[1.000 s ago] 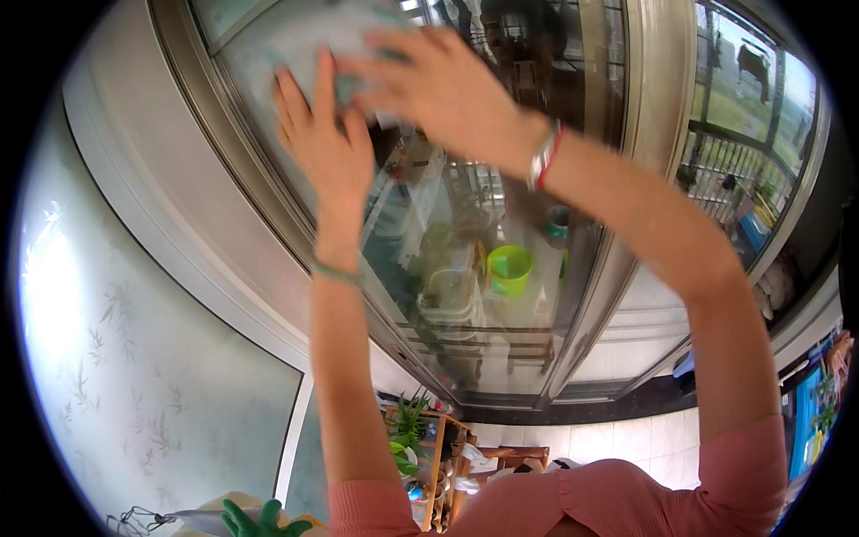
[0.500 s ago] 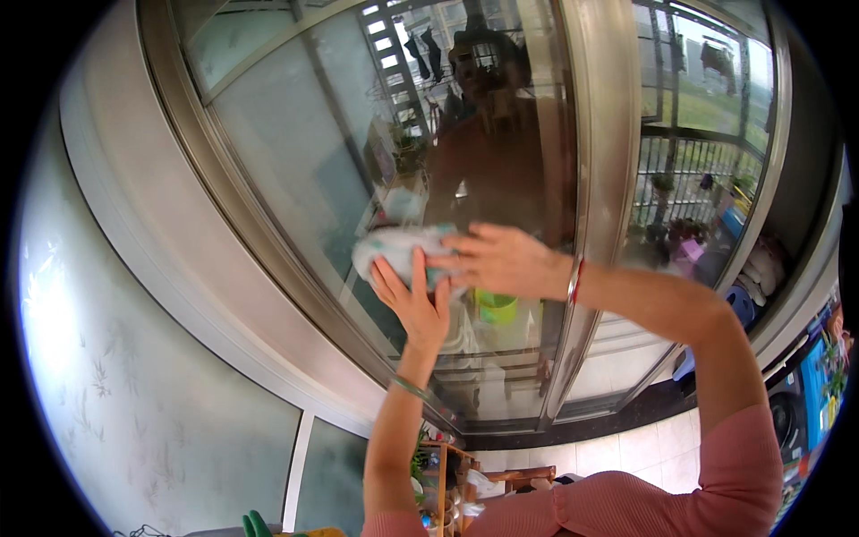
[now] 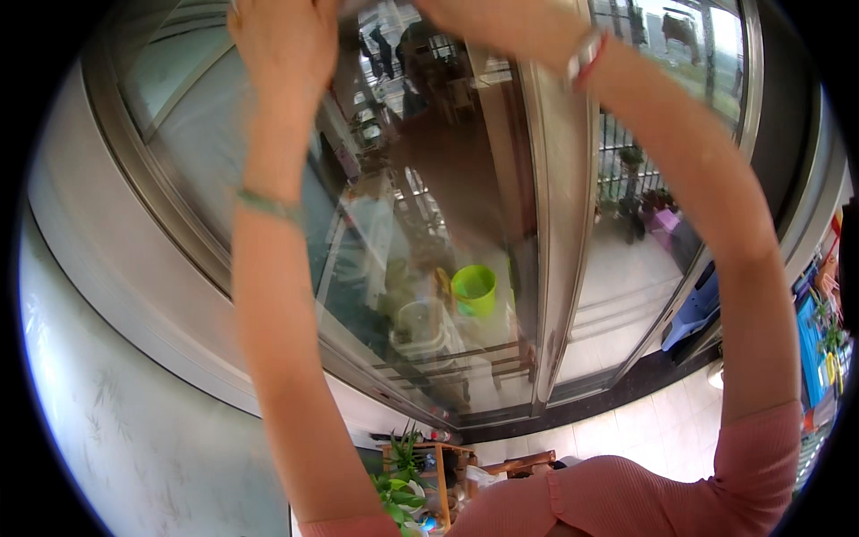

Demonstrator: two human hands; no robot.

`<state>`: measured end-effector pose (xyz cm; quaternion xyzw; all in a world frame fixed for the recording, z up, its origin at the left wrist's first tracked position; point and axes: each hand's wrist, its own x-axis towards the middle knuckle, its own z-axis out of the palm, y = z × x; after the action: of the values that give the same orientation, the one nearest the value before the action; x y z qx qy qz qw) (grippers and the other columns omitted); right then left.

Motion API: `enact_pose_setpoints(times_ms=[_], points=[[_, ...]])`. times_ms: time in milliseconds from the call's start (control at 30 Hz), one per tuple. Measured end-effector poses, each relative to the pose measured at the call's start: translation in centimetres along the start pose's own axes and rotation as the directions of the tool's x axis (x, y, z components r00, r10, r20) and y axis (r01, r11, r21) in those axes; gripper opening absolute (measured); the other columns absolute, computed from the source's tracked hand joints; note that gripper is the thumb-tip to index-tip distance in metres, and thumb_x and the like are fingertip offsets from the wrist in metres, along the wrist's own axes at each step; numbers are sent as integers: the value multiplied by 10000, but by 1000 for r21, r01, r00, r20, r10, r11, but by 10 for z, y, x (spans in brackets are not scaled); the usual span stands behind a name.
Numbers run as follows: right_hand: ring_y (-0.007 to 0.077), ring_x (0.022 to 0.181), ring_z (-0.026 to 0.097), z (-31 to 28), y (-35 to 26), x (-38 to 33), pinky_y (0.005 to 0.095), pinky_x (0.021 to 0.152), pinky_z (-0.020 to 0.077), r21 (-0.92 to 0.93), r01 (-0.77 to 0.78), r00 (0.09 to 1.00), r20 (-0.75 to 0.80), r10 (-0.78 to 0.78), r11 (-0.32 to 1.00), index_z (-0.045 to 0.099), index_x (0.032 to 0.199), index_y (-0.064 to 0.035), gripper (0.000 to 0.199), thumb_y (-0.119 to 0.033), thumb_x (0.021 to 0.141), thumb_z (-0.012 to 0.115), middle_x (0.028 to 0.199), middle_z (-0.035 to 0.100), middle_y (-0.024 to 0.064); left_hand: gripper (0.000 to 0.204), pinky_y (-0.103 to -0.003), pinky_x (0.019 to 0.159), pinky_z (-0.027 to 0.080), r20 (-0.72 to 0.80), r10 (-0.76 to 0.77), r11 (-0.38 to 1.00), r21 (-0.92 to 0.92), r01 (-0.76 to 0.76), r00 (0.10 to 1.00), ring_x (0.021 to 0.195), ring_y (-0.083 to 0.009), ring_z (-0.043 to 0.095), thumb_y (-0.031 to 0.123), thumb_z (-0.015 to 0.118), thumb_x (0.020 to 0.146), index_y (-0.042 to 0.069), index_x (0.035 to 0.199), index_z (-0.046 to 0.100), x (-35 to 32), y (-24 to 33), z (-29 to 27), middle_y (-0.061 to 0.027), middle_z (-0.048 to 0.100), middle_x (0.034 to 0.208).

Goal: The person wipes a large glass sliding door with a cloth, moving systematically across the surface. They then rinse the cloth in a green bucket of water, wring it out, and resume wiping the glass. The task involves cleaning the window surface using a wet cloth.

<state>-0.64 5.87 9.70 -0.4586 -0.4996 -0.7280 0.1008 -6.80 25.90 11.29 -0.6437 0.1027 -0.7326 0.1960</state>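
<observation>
Both arms are raised high in front of a sliding glass door (image 3: 447,170) with metal frames. My left hand (image 3: 286,40), blurred, is at the upper edge near the pane, and its fingertips are cut off. A green bangle (image 3: 268,206) circles that wrist. Reaching in from the right, my right hand (image 3: 488,22) also meets the upper edge, its fingers out of the picture. It wears a silver bangle and a red band (image 3: 586,58). Whether either hand holds anything does not show; no cloth is clearly visible.
The dark pane shows a bright green bucket (image 3: 474,291) and a pale basin (image 3: 418,327). A metal door post (image 3: 564,170) stands to the right. Below are a potted plant (image 3: 403,465), a small wooden rack (image 3: 440,483) and pale floor tiles (image 3: 626,425).
Both hands have gone up the glass from its middle to the upper edge. The white cloth seen under them before no longer shows. The view has shifted somewhat.
</observation>
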Motion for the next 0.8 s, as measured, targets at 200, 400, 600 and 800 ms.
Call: enact_pose_setpoints(times_ms=[200,400,600,800], points=[[354,1249,514,-55,-120,-148,508,1046,452,245,-79,923,383,-21,966,701,1040,-111,262,-177,790,661,1292,553,110,521,-692,1109,221,405,-170,978,-42,204,898,1434,-480,302,444,562,968,336,1476,522,-217,121,-64,-262,286,1584],[245,1181,513,-85,-197,-249,376,1059,411,354,-19,754,619,-219,935,732,896,-155,171,-229,752,678,1191,558,31,540,-698,1070,251,618,-173,941,-126,314,767,1261,-406,426,395,672,878,379,1409,575,-402,214,-117,-184,448,1377],[249,1156,537,-85,-136,-200,390,1013,452,323,-10,821,543,-176,946,719,891,-136,174,-163,724,678,1220,579,37,601,-664,1123,256,558,-144,948,-160,276,817,1340,-398,400,259,690,854,343,1435,559,-298,184,-89,-215,398,1475],[292,1218,541,-45,-7,-83,422,959,481,102,-9,955,295,-22,995,694,1021,-141,271,-83,758,661,1257,597,60,672,-652,1136,262,169,-67,987,-135,91,983,1435,-422,330,159,673,872,332,1491,476,-81,97,-20,-214,323,1577]])
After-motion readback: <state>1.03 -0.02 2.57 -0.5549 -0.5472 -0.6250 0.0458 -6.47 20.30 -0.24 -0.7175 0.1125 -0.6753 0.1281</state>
